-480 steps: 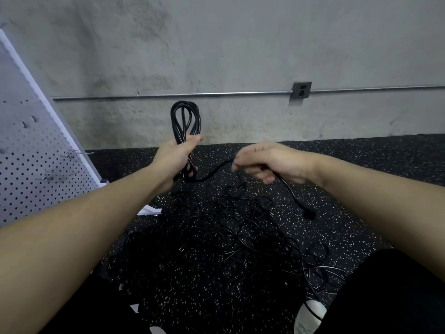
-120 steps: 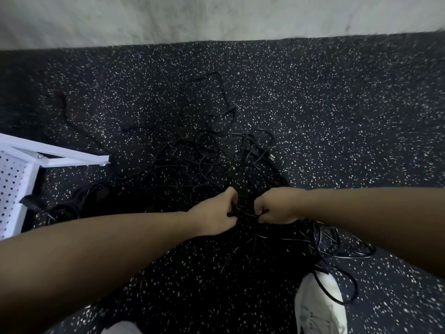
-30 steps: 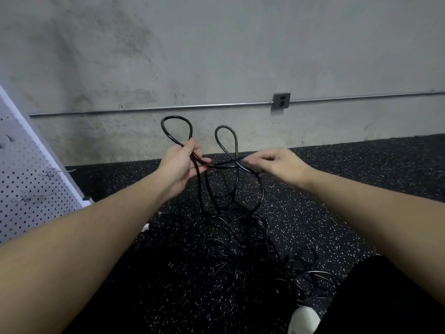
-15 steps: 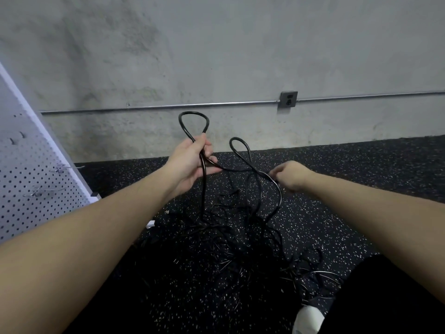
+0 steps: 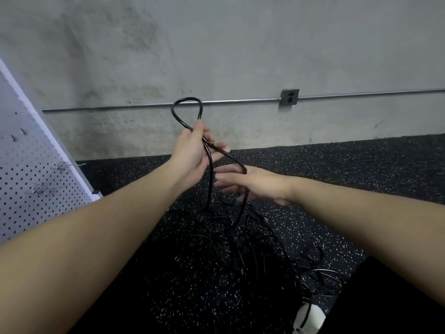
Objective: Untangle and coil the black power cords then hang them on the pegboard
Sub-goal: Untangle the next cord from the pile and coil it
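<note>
two bare forearms reach in from the bottom corners toward the centre of the frame. the left hand (image 5: 192, 153) grips a black power cord (image 5: 209, 165), and a loop of it stands up above the fist against the grey concrete wall (image 5: 240, 44). the right hand (image 5: 250, 184), just below and right of it, has straight, spread fingers with the cord draped over its back. both strands drop into a tangled pile of cords (image 5: 228, 242) on the speckled black floor (image 5: 337, 165), lower centre. a white pegboard (image 5: 29, 179) with metal hooks leans at the left edge.
</note>
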A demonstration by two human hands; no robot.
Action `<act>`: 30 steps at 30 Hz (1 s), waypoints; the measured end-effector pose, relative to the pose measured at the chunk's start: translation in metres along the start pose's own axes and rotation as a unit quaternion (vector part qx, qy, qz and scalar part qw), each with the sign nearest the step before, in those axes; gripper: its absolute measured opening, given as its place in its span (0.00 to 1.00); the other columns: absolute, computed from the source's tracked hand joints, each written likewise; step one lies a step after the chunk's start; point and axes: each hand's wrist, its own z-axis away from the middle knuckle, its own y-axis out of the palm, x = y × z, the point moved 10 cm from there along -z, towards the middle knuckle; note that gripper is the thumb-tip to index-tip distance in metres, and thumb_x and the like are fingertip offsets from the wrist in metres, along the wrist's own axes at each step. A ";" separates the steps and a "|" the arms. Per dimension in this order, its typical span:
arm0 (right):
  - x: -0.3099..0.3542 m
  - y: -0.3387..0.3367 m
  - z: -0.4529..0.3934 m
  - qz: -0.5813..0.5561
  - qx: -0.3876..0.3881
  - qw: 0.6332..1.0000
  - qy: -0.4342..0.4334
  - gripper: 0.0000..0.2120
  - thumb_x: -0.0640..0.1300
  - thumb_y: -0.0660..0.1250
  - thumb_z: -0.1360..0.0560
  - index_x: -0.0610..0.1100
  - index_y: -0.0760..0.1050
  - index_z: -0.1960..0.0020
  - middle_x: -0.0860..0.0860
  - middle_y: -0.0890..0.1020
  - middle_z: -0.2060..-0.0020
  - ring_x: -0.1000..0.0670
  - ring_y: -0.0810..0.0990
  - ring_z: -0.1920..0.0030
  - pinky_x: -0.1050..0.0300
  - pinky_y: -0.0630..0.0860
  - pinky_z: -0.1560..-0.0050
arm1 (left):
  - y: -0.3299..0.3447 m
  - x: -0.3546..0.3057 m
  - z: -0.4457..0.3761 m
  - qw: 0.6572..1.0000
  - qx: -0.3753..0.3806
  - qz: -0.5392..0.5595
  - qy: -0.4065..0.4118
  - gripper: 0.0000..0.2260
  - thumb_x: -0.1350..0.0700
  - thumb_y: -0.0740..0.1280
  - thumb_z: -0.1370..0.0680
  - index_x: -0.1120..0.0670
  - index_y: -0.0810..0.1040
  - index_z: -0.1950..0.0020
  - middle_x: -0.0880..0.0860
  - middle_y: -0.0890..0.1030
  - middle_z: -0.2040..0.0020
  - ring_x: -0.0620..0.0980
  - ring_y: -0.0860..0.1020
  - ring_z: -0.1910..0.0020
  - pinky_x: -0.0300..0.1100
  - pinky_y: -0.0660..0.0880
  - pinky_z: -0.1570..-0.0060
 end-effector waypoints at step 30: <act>-0.004 -0.035 0.002 0.179 -0.037 0.983 -0.029 0.15 0.53 0.65 0.18 0.54 0.75 0.32 0.47 0.88 0.57 0.54 0.84 0.63 0.68 0.73 0.65 | -0.004 0.040 0.005 0.934 0.077 -0.347 -0.024 0.11 0.52 0.55 0.13 0.54 0.72 0.49 0.54 0.87 0.57 0.55 0.85 0.59 0.52 0.80 0.52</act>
